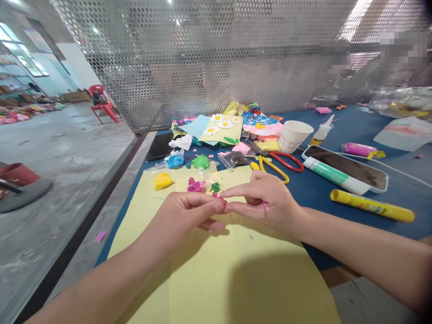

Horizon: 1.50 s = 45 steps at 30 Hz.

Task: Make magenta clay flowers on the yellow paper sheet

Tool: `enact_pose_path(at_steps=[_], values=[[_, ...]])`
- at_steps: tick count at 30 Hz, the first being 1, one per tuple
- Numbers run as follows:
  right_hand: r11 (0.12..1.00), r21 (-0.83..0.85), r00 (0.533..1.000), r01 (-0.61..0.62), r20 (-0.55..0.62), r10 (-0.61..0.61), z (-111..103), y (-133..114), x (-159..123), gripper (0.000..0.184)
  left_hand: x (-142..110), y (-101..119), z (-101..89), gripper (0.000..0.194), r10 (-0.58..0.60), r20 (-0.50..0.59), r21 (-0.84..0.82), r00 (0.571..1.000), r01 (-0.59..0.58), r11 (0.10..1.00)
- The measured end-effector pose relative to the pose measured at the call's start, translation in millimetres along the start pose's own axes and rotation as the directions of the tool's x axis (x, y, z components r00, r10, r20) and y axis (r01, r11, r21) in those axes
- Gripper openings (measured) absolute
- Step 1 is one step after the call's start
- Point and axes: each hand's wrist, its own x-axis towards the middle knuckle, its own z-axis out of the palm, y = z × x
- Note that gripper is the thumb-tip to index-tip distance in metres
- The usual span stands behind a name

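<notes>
My left hand (184, 220) and my right hand (266, 200) meet above a pale yellow card sheet (236, 274), their fingertips touching near the middle. A small pink sliver (265, 206) shows under my right fingers, likely clay. Whether my left fingertips pinch anything is hidden. Just beyond them lie pink clay bits (195, 185) and a green clay bit (215, 187) on a clear bag. Yellow clay (162, 181) sits in another bag to the left. Red-handled scissors (286, 161) lie beyond my right hand.
A blue tabletop (351, 229) holds a phone (347, 170), a yellow glue stick (371, 205), a paper cup (294, 136), and daisy craft cards (219, 128). A perforated metal screen (202, 54) stands behind. The table's left edge drops to a concrete floor (64, 180).
</notes>
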Motion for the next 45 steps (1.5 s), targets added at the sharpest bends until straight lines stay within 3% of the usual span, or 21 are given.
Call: enact_pose_path(at_steps=[9, 16, 24, 35, 41, 45], values=[[0.999, 0.023, 0.999, -0.037, 0.025, 0.037, -2.1, 0.0, 1.7, 0.016, -0.2, -2.4, -1.8, 0.029, -0.092, 0.075, -0.111, 0.993, 0.100, 0.989], [0.997, 0.075, 1.000, -0.005, 0.021, 0.003, 1.5, -1.8, 0.1, 0.019, 1.5, -3.4, -0.5, 0.027, -0.100, 0.051, -0.068, 0.994, 0.103, 0.992], [0.994, 0.098, 0.998, -0.044, -0.034, 0.047, 4.2, -4.6, 0.5, 0.016, -0.2, -3.6, -1.8, 0.023, -0.078, 0.110, -0.132, 0.991, 0.092, 0.987], [0.989, 0.088, 0.993, -0.121, -0.001, 0.122, -2.1, 0.1, 2.5, 0.007, -0.8, -3.0, -2.4, 0.029, -0.073, 0.160, -0.193, 0.984, 0.103, 0.976], [0.991, 0.076, 0.994, -0.113, 0.021, 0.112, 0.5, -1.2, 1.7, 0.013, -0.2, 0.0, 0.2, 0.032, -0.100, 0.107, -0.150, 0.989, 0.115, 0.982], [0.989, 0.066, 0.991, -0.135, 0.030, 0.133, 1.3, -2.7, 1.5, 0.014, 0.7, -2.7, -0.7, 0.028, -0.030, 0.118, -0.025, 0.993, 0.033, 0.999]])
